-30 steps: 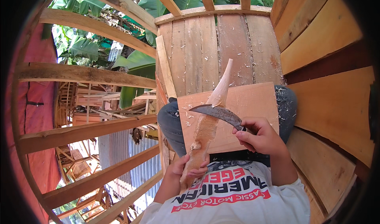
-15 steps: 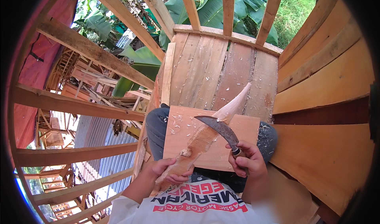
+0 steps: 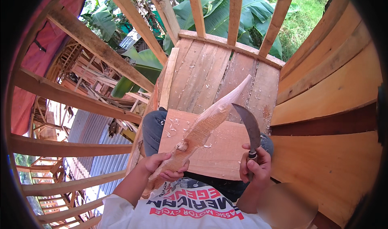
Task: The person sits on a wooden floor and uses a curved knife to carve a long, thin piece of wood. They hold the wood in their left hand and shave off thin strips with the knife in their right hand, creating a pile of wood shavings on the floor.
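Mid-carve pause: left hand (image 3: 163,168) wrapped round the wood piece's (image 3: 202,130) butt, right hand (image 3: 254,166) fisted on the curved knife (image 3: 249,128), lifted clear. Next cut probably needs the blade back on the wood above that left grip.

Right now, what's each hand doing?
Left hand: closed around the carved wooden piece.
Right hand: closed on the curved knife, blade up, clear of the wood.

The left hand (image 3: 163,167) holds a long, pointed piece of carved wood (image 3: 204,128) slanting up over a flat board (image 3: 220,148) on the lap. The right hand (image 3: 254,164) grips a curved knife (image 3: 248,124), blade up, beside the wood.
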### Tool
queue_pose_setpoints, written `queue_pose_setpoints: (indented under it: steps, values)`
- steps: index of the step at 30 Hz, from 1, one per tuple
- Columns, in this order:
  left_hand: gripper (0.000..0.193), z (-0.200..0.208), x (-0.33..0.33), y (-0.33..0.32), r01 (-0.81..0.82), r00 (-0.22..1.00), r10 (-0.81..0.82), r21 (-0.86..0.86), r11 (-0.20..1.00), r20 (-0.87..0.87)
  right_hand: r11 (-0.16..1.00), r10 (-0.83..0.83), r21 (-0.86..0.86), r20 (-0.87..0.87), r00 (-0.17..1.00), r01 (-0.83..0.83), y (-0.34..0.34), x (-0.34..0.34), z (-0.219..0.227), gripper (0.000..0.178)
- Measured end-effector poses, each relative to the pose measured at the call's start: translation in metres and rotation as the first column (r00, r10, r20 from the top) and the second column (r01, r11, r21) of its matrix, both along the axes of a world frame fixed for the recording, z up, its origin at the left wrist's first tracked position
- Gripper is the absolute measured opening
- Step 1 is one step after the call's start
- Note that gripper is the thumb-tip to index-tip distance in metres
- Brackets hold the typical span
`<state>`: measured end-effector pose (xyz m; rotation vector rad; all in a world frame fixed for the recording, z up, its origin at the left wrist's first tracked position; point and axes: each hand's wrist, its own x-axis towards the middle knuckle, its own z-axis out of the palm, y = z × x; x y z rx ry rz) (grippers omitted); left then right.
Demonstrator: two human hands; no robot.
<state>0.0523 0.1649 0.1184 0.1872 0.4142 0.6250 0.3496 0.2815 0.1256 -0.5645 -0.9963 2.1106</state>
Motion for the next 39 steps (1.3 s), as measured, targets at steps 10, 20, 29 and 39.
queue_pose_setpoints:
  steps: [10, 20, 29, 39]
  values:
    - [0.068, 0.007, 0.001, -0.001, 0.079, 0.992, -0.077, 0.015, 0.997, -0.099, 0.971, -0.108, -0.234, -0.223, 0.969, 0.055, 0.001, -0.001, -0.005, 0.040]
    - [0.070, 0.001, 0.010, -0.010, 0.037, 0.992, -0.043, -0.056, 0.998, -0.118, 0.960, -0.236, -0.205, -0.207, 0.950, 0.193, 0.006, 0.000, -0.004, 0.033]
    - [0.070, 0.008, 0.017, -0.010, 0.052, 0.983, -0.060, -0.046, 0.998, -0.173, 0.982, 0.167, -0.084, -0.043, 0.985, -0.171, -0.001, -0.001, -0.006, 0.034]
    - [0.071, 0.010, 0.017, -0.014, 0.044, 0.988, -0.048, -0.025, 0.999, -0.147, 0.982, 0.141, -0.117, -0.088, 0.986, -0.151, -0.009, -0.013, -0.003, 0.030]
